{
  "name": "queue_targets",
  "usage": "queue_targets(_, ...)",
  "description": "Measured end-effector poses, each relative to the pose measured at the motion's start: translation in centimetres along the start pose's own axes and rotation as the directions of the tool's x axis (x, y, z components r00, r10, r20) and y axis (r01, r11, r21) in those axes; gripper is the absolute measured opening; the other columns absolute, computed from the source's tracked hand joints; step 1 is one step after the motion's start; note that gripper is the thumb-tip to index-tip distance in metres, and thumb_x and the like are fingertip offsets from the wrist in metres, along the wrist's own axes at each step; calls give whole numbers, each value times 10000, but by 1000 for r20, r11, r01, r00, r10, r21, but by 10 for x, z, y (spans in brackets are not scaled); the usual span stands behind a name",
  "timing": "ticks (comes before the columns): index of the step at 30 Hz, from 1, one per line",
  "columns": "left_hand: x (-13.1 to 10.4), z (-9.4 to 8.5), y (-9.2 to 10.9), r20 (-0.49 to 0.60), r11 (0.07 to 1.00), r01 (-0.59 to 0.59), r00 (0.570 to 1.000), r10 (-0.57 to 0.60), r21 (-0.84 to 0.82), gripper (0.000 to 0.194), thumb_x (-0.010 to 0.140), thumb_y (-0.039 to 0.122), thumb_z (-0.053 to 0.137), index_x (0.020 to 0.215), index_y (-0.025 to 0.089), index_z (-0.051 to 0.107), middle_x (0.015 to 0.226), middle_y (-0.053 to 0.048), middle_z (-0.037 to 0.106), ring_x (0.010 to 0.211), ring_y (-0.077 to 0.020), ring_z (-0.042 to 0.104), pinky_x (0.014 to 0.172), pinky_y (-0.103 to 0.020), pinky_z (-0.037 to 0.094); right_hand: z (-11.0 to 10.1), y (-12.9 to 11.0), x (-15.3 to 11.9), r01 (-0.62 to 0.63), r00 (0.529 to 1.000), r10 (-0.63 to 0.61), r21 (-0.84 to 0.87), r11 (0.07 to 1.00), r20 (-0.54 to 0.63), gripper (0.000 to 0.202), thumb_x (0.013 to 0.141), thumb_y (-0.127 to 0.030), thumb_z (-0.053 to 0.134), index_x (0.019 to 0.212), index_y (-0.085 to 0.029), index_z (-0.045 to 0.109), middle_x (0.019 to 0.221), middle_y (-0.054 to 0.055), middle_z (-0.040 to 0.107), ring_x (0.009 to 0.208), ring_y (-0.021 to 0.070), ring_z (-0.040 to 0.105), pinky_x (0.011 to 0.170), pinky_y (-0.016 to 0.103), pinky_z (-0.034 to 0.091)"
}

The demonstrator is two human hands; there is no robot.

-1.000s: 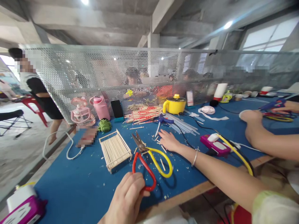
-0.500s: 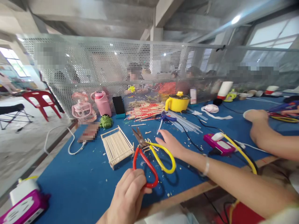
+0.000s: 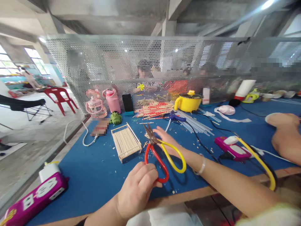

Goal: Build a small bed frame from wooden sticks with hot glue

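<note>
My left hand (image 3: 142, 185) is closed around the red handle of a pair of scissors (image 3: 154, 140). The scissors are held up over the table with blades parted, and the yellow handle hangs free. Behind them, low over the table, my right hand (image 3: 168, 141) reaches left with fingers stretched out, near short cut stick pieces (image 3: 146, 142). The scissors partly cover its fingers. To the left of the blades lies a small tray-like frame of thin wooden sticks (image 3: 127, 141), with a railing along its edges.
A pile of red-tipped sticks (image 3: 154, 110), a blue glue gun (image 3: 176, 116), clear glue sticks (image 3: 196, 124) and a yellow pot (image 3: 188, 102) stand farther back. Purple power strips (image 3: 231, 149) lie on the blue table (image 3: 89, 175). Another person's arm (image 3: 287, 141) rests at right.
The view has turned left, so things appear farther right. My right hand has moved slightly left, more behind the scissors. My left hand still grips the red handle.
</note>
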State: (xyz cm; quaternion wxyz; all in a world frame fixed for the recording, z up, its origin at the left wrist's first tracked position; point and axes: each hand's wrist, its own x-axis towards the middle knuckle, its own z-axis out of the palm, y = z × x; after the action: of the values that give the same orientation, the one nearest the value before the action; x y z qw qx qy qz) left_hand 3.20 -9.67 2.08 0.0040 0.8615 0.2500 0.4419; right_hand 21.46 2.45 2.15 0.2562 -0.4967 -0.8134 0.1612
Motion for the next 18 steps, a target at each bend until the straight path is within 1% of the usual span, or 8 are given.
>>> queue_targets(3, 9, 5, -2, 90, 999, -39, 995, 37, 27, 71, 873, 126, 483, 938, 146, 505, 890, -77, 621, 740, -145, 517, 683, -270, 468, -30, 14, -40, -132, 991, 131, 137, 982, 18, 612, 928, -387, 0, 1213, -108, 464, 1012, 177, 652, 880, 213, 660, 700, 341, 533)
queue_targets(4, 12, 10, -3, 119, 998, -54, 992, 49, 36, 56, 881, 145, 478, 927, 150, 509, 893, -70, 626, 740, -144, 522, 691, -268, 467, -37, 15, -54, -184, 983, 175, 226, 957, 61, 633, 925, -399, -24, 1177, -112, 480, 936, 156, 669, 791, 194, 670, 636, 313, 536)
queue_targets(6, 21, 25, -3, 165, 994, -100, 982, 90, 52, 68, 895, 189, 463, 917, 153, 518, 885, -57, 634, 735, -145, 534, 700, -269, 468, -47, 13, -78, -331, 943, 295, 495, 803, 153, 531, 915, -508, 160, 1129, -161, 499, 900, 102, 668, 699, 172, 656, 550, 272, 514)
queue_targets(8, 30, 44, -2, 216, 989, -132, 969, 117, 59, 120, 910, 228, 435, 915, 153, 529, 878, -49, 639, 737, -152, 550, 706, -279, 472, -53, 10, -89, -387, 915, 372, 591, 708, 154, 435, 836, -548, 424, 1067, -196, 534, 857, 43, 659, 660, 153, 627, 521, 239, 482)
queue_targets(10, 40, 62, 1, 288, 993, -99, 955, 77, 62, 161, 920, 246, 410, 891, 158, 542, 854, -38, 642, 745, -158, 569, 713, -286, 481, -58, 14, -91, -377, 912, 406, 517, 769, 60, 390, 771, -524, 549, 972, -191, 583, 778, 7, 648, 647, 143, 602, 538, 223, 459)
queue_targets(13, 49, 77, 6, 404, 997, 12, 914, -42, 76, 129, 904, 240, 447, 904, 171, 555, 1003, -48, 643, 814, -163, 608, 745, -287, 507, -70, 35, -87, -414, 897, 436, 210, 886, -73, 356, 820, -497, 469, 836, -177, 623, 708, 6, 652, 653, 149, 599, 562, 219, 439)
queue_targets(16, 44, 66, 8, 420, 991, 95, 898, -128, 98, 203, 854, 235, 532, 1051, 188, 534, 1320, -93, 495, 981, -204, 607, 809, -324, 522, -82, 61, -88, -474, 879, 460, -137, 870, -122, 351, 861, -409, 388, 745, -189, 636, 693, 25, 668, 662, 170, 619, 558, 233, 425)
queue_targets(18, 32, 47, 8, 380, 986, 142, 910, -163, 83, 254, 848, 220, 531, 1101, 199, 518, 1345, -101, 473, 1075, -219, 572, 862, -342, 509, -85, 70, -89, -487, 873, 473, -240, 840, -119, 321, 842, -357, 418, 670, -191, 632, 674, 52, 666, 661, 202, 628, 566, 263, 425)
